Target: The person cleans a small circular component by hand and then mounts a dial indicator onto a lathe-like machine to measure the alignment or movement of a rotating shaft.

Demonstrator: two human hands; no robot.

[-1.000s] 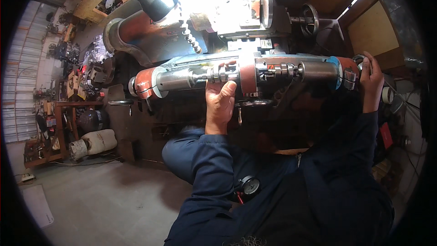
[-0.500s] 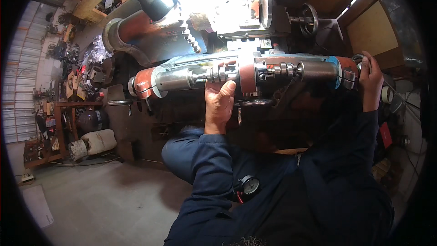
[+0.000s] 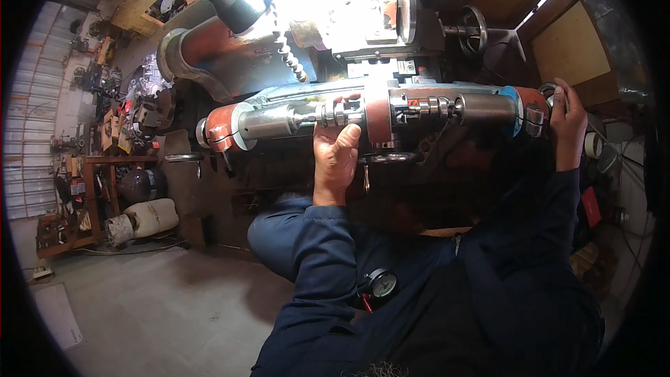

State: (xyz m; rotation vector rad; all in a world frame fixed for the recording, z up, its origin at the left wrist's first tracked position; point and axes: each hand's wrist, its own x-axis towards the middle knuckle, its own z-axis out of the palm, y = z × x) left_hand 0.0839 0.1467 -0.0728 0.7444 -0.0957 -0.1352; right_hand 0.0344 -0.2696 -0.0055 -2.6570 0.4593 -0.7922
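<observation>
A shiny metal camshaft (image 3: 333,114) with several lobes lies across the machine, its ends near two thick steel cylinders. My left hand (image 3: 335,160) is closed around its left part from below, thumb up in front. Just right of that hand, a red steady rest (image 3: 379,117) surrounds the shaft, and more lobes (image 3: 434,107) show beyond it. At the far right my right hand (image 3: 569,124) wraps round a round metal knob (image 3: 550,92) on the end of the red right-hand head (image 3: 534,112); its fingers partly cover the knob. The left steel cylinder (image 3: 271,123) sits in another red head (image 3: 222,129).
A brightly lit grinding wheel housing (image 3: 412,7) stands behind the shaft. A lamp (image 3: 234,0) and a jointed coolant hose (image 3: 286,52) hang above. Below the steady rest is a handwheel (image 3: 391,158). A dial gauge (image 3: 382,283) is close to my body.
Both hands keep their places on the camshaft and the knob. The handle of the handwheel below the steady rest looks barely shifted; otherwise hardly anything differs.
</observation>
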